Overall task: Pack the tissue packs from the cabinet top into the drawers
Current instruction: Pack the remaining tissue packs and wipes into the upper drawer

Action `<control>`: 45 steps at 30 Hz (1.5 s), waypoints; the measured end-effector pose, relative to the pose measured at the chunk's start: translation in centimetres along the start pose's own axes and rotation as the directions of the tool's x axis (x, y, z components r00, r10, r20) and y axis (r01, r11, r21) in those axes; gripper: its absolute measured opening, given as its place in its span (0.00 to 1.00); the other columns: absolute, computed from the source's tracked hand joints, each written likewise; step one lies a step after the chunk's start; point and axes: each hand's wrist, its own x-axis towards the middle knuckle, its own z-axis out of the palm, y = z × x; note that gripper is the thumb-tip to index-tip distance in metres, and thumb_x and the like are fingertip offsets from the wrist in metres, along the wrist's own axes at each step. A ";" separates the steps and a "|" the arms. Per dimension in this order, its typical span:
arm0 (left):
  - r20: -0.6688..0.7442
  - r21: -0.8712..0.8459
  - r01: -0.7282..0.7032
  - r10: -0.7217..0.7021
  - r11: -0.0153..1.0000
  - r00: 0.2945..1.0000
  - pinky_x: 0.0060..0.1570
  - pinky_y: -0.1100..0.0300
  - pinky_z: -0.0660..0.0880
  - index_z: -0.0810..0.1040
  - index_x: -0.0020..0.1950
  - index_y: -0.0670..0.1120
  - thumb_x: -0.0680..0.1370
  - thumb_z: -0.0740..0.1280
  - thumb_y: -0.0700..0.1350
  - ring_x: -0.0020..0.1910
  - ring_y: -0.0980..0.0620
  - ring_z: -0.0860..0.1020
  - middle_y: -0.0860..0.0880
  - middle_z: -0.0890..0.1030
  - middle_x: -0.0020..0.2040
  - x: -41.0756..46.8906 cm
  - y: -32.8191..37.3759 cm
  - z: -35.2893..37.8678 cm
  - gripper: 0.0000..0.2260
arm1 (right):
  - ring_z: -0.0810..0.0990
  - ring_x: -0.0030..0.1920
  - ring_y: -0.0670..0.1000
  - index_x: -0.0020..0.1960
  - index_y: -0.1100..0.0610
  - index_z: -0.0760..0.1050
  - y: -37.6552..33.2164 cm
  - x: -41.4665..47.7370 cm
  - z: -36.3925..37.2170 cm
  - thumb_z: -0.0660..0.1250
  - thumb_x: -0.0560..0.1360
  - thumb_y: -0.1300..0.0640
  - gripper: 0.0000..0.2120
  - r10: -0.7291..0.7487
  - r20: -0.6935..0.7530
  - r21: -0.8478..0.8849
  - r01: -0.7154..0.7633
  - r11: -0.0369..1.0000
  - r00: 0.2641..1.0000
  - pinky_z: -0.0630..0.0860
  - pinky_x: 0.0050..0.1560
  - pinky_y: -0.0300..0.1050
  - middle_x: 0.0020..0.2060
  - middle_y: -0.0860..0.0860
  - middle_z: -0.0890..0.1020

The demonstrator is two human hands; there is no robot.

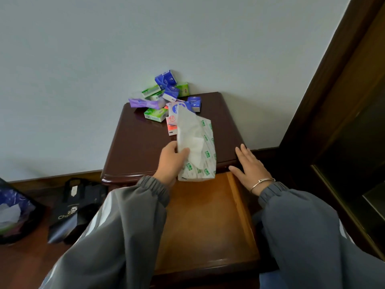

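Closest to us, two puffy grey sleeves with gathered elastic cuffs fill the bottom of the view, the left sleeve (116, 236) at 7 o'clock and the right sleeve (312, 236) at 5 o'clock. Between them we look into the pulled-out drawer (204, 226), a shallow box of smooth orange-brown wood with a rounded front lip.

Past the cuffs, our left hand (169, 161) curls its thumb and fingers around the soft tissue pack (205, 147). This is a limp, crinkled plastic sleeve, white with small green marks, and a creased white tissue sheet (190, 130) sticks out of its top. The pack lies across the front edge of the cabinet top (141, 147), and its lower end hangs over the drawer. At 3 o'clock from the pack, our right hand (250, 166) is spread flat with straight fingers at the cabinet's front right corner, grasping nothing. It has a thin metal bracelet (261, 183) at the wrist.

The cabinet top is glossy dark red-brown wood with rounded corners. At 12 o'clock from the pack, small tissue packs (166, 94) are heaped against the matte pale wall (104, 49). They are boxy pocket bricks in blue, green, purple and orange-red.

At 8 o'clock, a stiff black paper bag (73, 209) stands on the floor.
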 end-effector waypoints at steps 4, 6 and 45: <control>-0.079 -0.084 0.019 -0.026 0.996 0.997 0.43 0.49 0.82 0.76 0.57 0.41 0.78 0.65 0.38 0.48 0.44 0.84 0.43 0.83 0.52 -0.1 -0.1 -7.1 0.09 | 0.47 0.77 0.50 0.77 0.53 0.47 -0.5 -0.1 -0.6 0.52 0.79 0.42 0.31 0.013 0.008 -0.014 -0.013 1.000 1.000 0.50 0.74 0.55 0.77 0.50 0.48; -0.119 -0.107 0.065 -0.077 0.992 0.990 0.48 0.45 0.81 0.75 0.60 0.40 0.78 0.65 0.38 0.50 0.41 0.83 0.41 0.83 0.54 0.2 -0.5 -10.5 0.10 | 0.52 0.76 0.50 0.76 0.52 0.52 -0.9 0.3 -1.2 0.52 0.79 0.41 0.29 0.062 0.016 -0.047 -0.061 0.997 0.998 0.48 0.74 0.56 0.77 0.49 0.51; -0.211 -0.039 0.088 -0.094 0.995 0.973 0.48 0.47 0.82 0.76 0.51 0.49 0.77 0.69 0.43 0.47 0.49 0.84 0.49 0.84 0.51 3.3 -5.7 -14.8 0.05 | 0.78 0.57 0.56 0.60 0.64 0.73 -17.2 18.9 -1.8 0.65 0.75 0.62 0.14 0.478 -0.112 0.546 -0.348 0.762 0.871 0.74 0.51 0.44 0.58 0.58 0.78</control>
